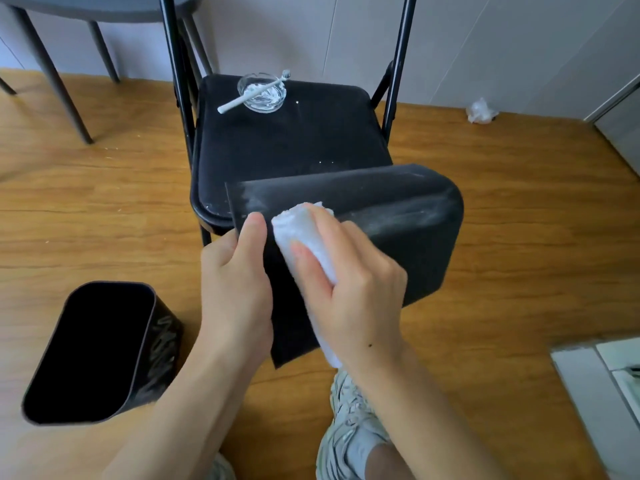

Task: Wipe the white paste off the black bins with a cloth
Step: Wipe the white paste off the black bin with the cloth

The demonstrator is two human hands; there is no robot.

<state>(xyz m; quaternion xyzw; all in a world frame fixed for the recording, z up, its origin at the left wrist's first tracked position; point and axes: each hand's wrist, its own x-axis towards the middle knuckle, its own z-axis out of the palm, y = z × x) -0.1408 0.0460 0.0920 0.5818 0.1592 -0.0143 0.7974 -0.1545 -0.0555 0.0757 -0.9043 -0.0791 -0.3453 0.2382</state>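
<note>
Two black bins here. One bin (398, 230) is held tipped on its side over the front edge of a black folding chair (294, 140), its base turned to the right, w/ a faint white haze smeared along the upper side and the rounded edge. L hand (235, 285) has a closed grip on the bin's near edge, thumb lying up along the wall. R hand (349, 282) has a closed grip around a rolled white cloth (298, 230), fingers curled over it, pressing the cloth onto the bin's side just beside the L thumb; a tail of cloth hangs out below the palm.

2nd bin (100, 351) stands on the wood floor (502, 202) at lower left, tilted in view w/ its mouth open toward the camera, white paste scrawls on its right side.

On the chair seat, far corner: a glass ashtray (262, 93) holding white paste, w/ a toothbrush (252, 92) laid across it. Below the hands, a grey sneaker (349, 427). A crumpled white wad (481, 111) sits by the wall at right.
</note>
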